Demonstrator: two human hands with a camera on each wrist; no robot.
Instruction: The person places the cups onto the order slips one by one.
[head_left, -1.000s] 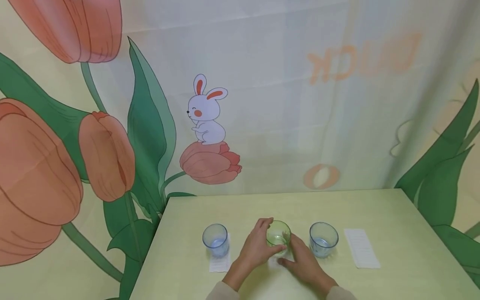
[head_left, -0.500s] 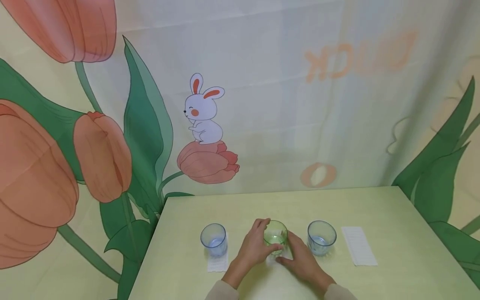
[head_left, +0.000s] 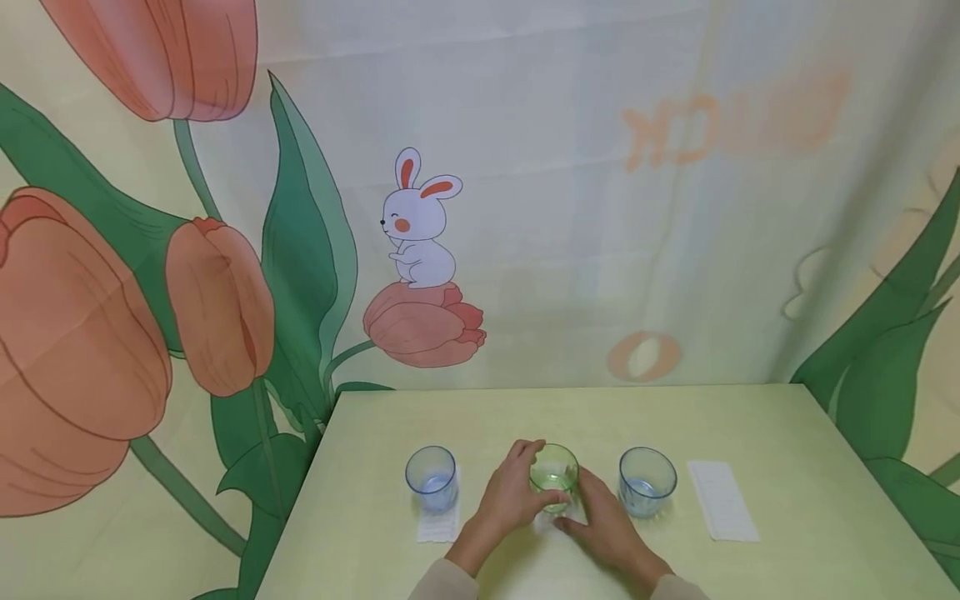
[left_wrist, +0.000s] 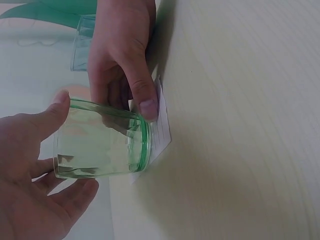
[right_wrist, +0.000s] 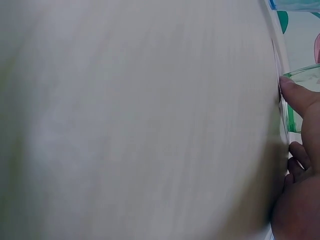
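Note:
A green clear glass [head_left: 553,477] stands upright at the middle of the table, over a lined white paper slip [left_wrist: 161,132]. From the left, my left hand [head_left: 512,493] grips the glass near its rim, thumb on the near side and fingers round the far side. Low on the opposite side, my right hand [head_left: 609,521] holds the base of the glass. Its thumb [left_wrist: 145,102] presses at the bottom edge, right by the slip, while its other fingers lie behind the glass, partly hidden.
A blue clear glass [head_left: 432,482] stands to the left, overlapping a paper slip [head_left: 437,527]. Another blue glass [head_left: 647,485] stands right of my hands, with a white slip [head_left: 723,502] lying beyond it. A printed curtain [head_left: 540,250] hangs behind the table.
The head view shifts slightly. Both hands keep their places on the green glass, and the other glasses and slips have not moved.

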